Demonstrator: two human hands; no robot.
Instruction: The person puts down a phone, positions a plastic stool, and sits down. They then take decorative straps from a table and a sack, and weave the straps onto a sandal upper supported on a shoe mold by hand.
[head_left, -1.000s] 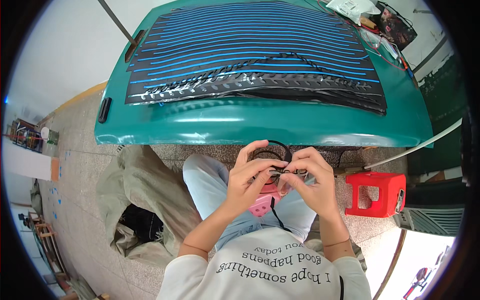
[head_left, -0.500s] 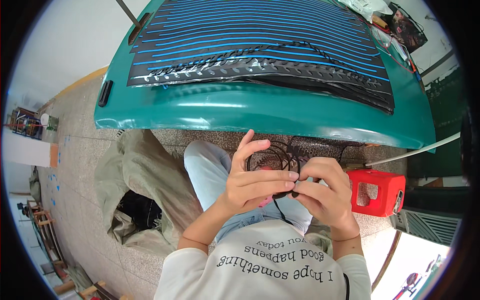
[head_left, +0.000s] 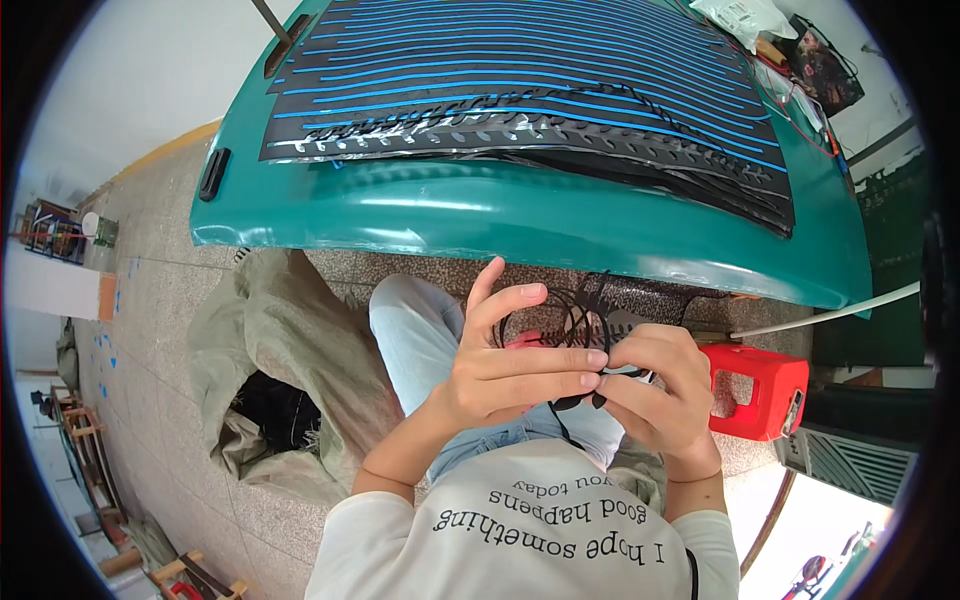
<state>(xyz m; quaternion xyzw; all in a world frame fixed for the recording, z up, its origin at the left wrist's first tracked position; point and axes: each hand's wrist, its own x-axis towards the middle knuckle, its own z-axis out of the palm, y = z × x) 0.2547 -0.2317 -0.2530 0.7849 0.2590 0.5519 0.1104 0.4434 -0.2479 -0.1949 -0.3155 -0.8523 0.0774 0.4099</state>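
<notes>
My left hand (head_left: pixel 500 365) and my right hand (head_left: pixel 662 385) meet in front of my lap. Between them hangs a loosely looped thin black cord (head_left: pixel 566 318), seen behind the left fingers. Two fingers of my left hand stretch across toward the right fingertips and grip the cord there, while its other fingers point up, apart. My right hand is closed in a pinch on the cord at the same spot; exactly what lies under the fingertips is hidden. A dark flat piece (head_left: pixel 622 322) shows just beyond the right knuckles.
A green table (head_left: pixel 450 215) spans the far side, bearing black sheets with blue stripes (head_left: pixel 520 75) and toothed black strips (head_left: pixel 690 175). An open grey-green sack (head_left: pixel 290 350) lies left of my knee. A red plastic stool (head_left: pixel 785 390) stands at right, near a white pole (head_left: pixel 830 313).
Both hands have shifted very slightly right and down, still together on the cord. More of the dark flat piece shows beyond the right hand. The view has tilted a little.
</notes>
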